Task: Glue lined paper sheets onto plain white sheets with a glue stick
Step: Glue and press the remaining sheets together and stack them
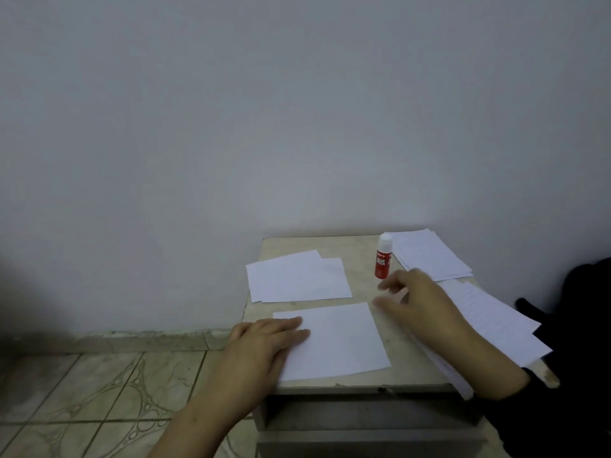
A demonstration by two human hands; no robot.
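Note:
A plain white sheet (344,338) lies near the front edge of a small beige table (363,289). My left hand (264,342) rests flat on that sheet's left edge with its fingers straight. Blurred and holding nothing, my right hand (413,299) hovers just right of the sheet, fingers spread. Directly behind those fingers a red glue stick (383,257) with a white cap stands upright. Lined sheets (489,315) lie under my right forearm at the table's right edge.
Two overlapping white sheets (297,276) lie at the table's back left. A stack of paper (429,254) sits in the back right corner against the wall. Something dark (582,292) stands right of the table. Tiled floor (99,391) lies to the left.

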